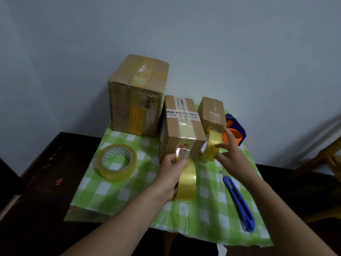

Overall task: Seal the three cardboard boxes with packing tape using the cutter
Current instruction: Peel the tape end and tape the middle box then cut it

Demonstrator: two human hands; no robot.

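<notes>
left hand (173, 170) fingers pinch a tape end (178, 154) against the middle box (182, 126) front. right hand (230, 156) fingers, spread, grip a yellow tape roll (210, 145). the blue cutter (238, 198) lies behind the right fingers, beside that wrist.

We seem to be in a home: green checked cloth (129, 191) on a dark surface (46, 182), a bare wall (221, 52), and wooden furniture (328, 159) at the right edge.

A green-and-white checked cloth (114, 191) covers the middle of a dark table (36, 200) (its near edge looks ragged). A pale wall (221, 43) rises behind, and a wooden frame (332, 163) stands at the far right.
</notes>
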